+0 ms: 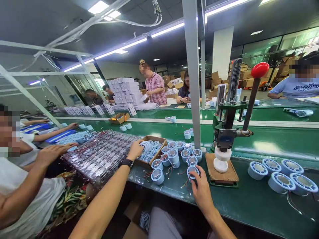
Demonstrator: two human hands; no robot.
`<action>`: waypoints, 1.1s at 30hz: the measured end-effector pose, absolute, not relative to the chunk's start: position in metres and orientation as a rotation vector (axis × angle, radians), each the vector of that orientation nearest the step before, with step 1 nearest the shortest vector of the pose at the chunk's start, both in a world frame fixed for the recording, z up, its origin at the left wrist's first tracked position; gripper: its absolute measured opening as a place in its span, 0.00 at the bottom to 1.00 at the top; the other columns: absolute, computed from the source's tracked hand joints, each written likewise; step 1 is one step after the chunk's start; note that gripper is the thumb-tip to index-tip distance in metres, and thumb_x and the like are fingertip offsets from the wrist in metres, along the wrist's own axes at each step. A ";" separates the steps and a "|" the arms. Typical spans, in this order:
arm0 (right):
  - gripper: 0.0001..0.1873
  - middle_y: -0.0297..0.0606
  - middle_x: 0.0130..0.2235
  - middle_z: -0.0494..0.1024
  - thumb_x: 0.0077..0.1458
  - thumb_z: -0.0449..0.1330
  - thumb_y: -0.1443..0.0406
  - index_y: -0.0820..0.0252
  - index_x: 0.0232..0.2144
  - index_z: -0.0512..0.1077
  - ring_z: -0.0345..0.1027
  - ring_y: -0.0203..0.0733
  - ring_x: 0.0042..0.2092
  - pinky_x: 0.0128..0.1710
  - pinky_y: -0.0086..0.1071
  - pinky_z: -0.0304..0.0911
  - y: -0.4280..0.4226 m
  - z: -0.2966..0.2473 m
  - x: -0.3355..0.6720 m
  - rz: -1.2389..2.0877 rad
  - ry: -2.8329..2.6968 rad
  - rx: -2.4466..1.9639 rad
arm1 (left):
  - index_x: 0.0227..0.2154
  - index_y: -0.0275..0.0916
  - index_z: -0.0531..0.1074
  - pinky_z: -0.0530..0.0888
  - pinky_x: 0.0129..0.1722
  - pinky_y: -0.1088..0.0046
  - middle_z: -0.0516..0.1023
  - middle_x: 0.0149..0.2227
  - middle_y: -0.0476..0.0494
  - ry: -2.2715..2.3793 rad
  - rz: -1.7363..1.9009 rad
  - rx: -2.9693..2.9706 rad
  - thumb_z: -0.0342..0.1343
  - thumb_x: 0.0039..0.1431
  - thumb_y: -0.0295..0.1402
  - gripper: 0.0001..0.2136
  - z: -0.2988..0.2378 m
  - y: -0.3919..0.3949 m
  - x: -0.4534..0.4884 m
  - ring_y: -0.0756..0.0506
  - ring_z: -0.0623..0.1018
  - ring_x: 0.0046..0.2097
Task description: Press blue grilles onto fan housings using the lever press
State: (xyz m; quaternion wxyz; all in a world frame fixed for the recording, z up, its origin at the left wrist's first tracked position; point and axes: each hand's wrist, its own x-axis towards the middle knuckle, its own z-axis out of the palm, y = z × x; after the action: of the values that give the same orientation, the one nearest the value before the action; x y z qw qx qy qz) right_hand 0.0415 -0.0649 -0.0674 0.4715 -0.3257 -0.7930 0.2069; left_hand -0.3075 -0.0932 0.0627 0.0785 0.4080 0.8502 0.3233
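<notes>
My left hand, with a dark band on its wrist, reaches over a cardboard box of light blue plastic rings. Its fingers are closed on a few stacked rings at the box's near left side. On the bench in front of me, my right hand grips a light blue round motor housing between thumb and fingers. Thin wires trail from that housing. Several similar housings stand in a cluster between my hands, some with wires hanging out and one stacked on another.
A green hand press with a red-knobbed lever stands right of my right hand. More housings stand beyond it. Left lies a large pile of wired metal parts. A metal post rises behind the cluster. Co-workers sit left and across.
</notes>
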 end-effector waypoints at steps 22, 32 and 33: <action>0.54 0.48 0.70 0.52 0.38 0.61 0.81 0.50 0.67 0.54 0.47 0.59 0.69 0.64 0.52 0.57 -0.190 -0.087 0.099 0.707 -2.766 -0.723 | 0.33 0.41 0.75 0.75 0.41 0.65 0.81 0.35 0.40 1.565 1.366 0.598 0.58 0.45 0.36 0.11 -0.109 -0.224 -0.034 0.39 0.79 0.40; 0.34 0.55 0.60 0.68 0.48 0.52 0.82 0.57 0.56 0.68 0.70 0.60 0.55 0.43 0.44 0.75 -0.193 -0.160 0.070 0.703 -2.924 -1.143 | 0.34 0.38 0.76 0.64 0.59 0.54 0.81 0.42 0.30 1.608 1.386 0.318 0.66 0.36 0.35 0.18 -0.165 -0.240 -0.020 0.29 0.75 0.52; 0.34 0.54 0.59 0.69 0.46 0.55 0.81 0.58 0.55 0.69 0.70 0.60 0.55 0.44 0.43 0.75 -0.188 -0.161 0.073 0.750 -2.933 -1.136 | 0.34 0.38 0.76 0.63 0.59 0.55 0.81 0.42 0.31 1.570 1.388 0.281 0.67 0.34 0.35 0.19 -0.167 -0.240 -0.020 0.29 0.74 0.52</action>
State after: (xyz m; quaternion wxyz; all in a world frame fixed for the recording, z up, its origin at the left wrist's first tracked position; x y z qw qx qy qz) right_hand 0.0726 -0.1884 -0.1614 -0.0458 -0.3509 -0.9061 0.2318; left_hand -0.0204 -0.2399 -0.1668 0.4912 0.1156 0.6469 0.5717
